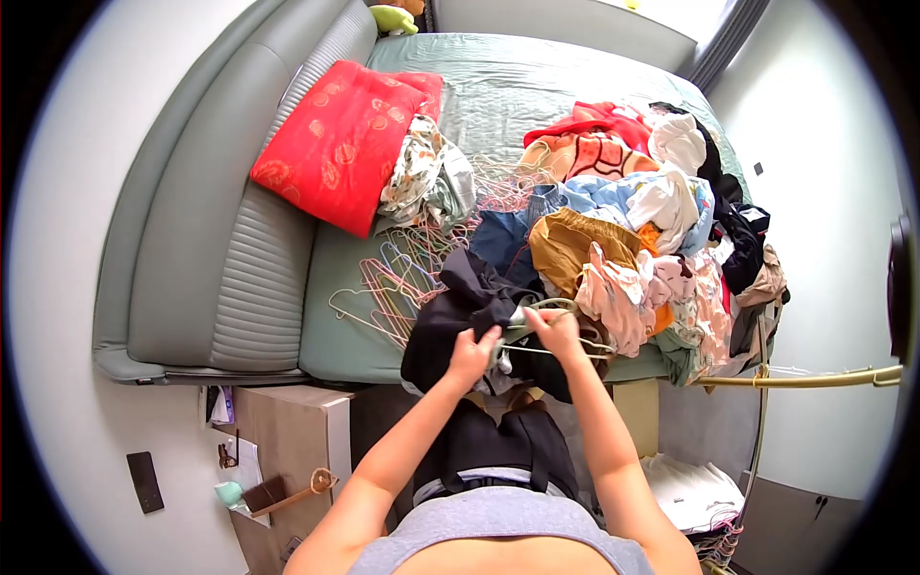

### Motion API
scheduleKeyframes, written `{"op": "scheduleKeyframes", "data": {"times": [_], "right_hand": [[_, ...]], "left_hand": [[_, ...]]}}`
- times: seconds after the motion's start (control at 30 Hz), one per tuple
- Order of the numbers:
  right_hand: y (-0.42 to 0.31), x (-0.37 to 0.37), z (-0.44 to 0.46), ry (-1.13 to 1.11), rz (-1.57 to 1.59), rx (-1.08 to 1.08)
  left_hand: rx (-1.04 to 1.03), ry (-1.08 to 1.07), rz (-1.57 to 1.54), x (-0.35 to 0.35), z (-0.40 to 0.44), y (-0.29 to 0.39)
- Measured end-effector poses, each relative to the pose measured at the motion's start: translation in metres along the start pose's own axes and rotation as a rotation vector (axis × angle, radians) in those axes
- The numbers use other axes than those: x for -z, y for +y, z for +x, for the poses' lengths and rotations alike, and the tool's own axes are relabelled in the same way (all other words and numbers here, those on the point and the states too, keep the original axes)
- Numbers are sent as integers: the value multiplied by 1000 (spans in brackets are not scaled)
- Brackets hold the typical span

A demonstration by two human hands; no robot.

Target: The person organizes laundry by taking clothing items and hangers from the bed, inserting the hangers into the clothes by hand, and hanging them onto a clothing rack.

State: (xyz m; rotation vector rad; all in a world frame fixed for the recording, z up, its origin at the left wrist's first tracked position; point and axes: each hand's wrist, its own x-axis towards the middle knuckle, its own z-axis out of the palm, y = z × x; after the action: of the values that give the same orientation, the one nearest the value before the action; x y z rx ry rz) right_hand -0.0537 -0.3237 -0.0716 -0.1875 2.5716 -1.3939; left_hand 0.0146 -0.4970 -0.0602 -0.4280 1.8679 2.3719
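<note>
A black garment (436, 331), its exact kind hidden by the folds, is bunched at the front edge of the bed. My left hand (471, 355) is closed on its cloth, where a grey part also shows. Close beside it, my right hand (558, 333) grips a pale green clothes hanger (551, 303). The hanger lies against the garment's opening; how far it reaches inside is hidden by the cloth. Left of the garment, several loose hangers (388, 292) in pink, blue and cream lie tangled on the sheet.
A heap of clothes (585, 249) covers the bed's right side. A red pillow (335, 144) leans near the grey headboard (206, 182). A gold rail (815, 379) runs along the right. Below stand a bedside cabinet (287, 422) and folded white cloth (690, 489).
</note>
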Motion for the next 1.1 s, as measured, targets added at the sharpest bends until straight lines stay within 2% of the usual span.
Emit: {"op": "scheduleKeyframes", "data": {"times": [0.03, 0.1, 0.13, 0.2, 0.23, 0.27, 0.33, 0.4, 0.47, 0.5, 0.53, 0.6, 0.63, 0.67, 0.73, 0.8, 0.87, 0.93, 0.97, 1.0, 1.07, 1.1], "right_hand": [[31, -34, 5, 98, 160, 92], [-5, -33, -9, 155, 244, 372], [-3, -37, -2, 86, 283, 255], [-11, -38, -5, 165, 670, 52], [-20, -28, -4, 237, 471, 112], [-27, -18, -9, 252, 457, 75], [-41, 0, -11, 280, 460, 157], [-50, 9, -12, 258, 437, 124], [-58, 3, -9, 325, 445, 172], [-61, 6, -6, 260, 422, 154], [-61, 9, -3, 257, 292, 225], [-66, 14, -10, 203, 587, 153], [-67, 19, -12, 483, 377, 445], [-59, 29, -18, 579, 350, 428], [-10, 29, -32, 836, 537, 146], [57, 6, -35, 1015, 395, -248], [127, -40, -31, 920, 206, -468], [115, -50, -33, 644, 699, -813], [113, -47, -29, 485, 788, -840], [113, -54, -24, 515, 697, -842], [138, -58, -19, 640, 719, -583], [134, -51, -17, 841, 720, -499]], "left_hand": [[0, -67, -2, -13, -9, 2], [-27, -141, 15, -28, -20, 7], [-122, -109, 217, -31, -23, 19], [-311, -38, 614, -29, -28, 42], [-714, 101, 973, -28, -28, 57], [-913, 169, 1197, -23, -30, 74], [-1057, 386, 1452, -19, -30, 100], [-707, 78, 1580, 1, -21, 89], [-731, -74, 1438, 3, -10, 84], [-724, -78, 1407, 0, -8, 87], [-713, -81, 1376, -3, -7, 90], [-724, -20, 1295, -3, -2, 91], [-701, 36, 1258, -3, -1, 91], [-679, 92, 1220, -2, -1, 92], [-697, 141, 1187, 2, -2, 96], [-729, 160, 1158, 1, -8, 99], [-743, 147, 1128, 0, -14, 99], [-756, 138, 1120, -1, -17, 102], [-757, 134, 1128, 0, -19, 103], [-755, 128, 1136, 1, -23, 104], [-753, 144, 1081, 3, -28, 108], [-739, 147, 1063, 8, -29, 111]]}}
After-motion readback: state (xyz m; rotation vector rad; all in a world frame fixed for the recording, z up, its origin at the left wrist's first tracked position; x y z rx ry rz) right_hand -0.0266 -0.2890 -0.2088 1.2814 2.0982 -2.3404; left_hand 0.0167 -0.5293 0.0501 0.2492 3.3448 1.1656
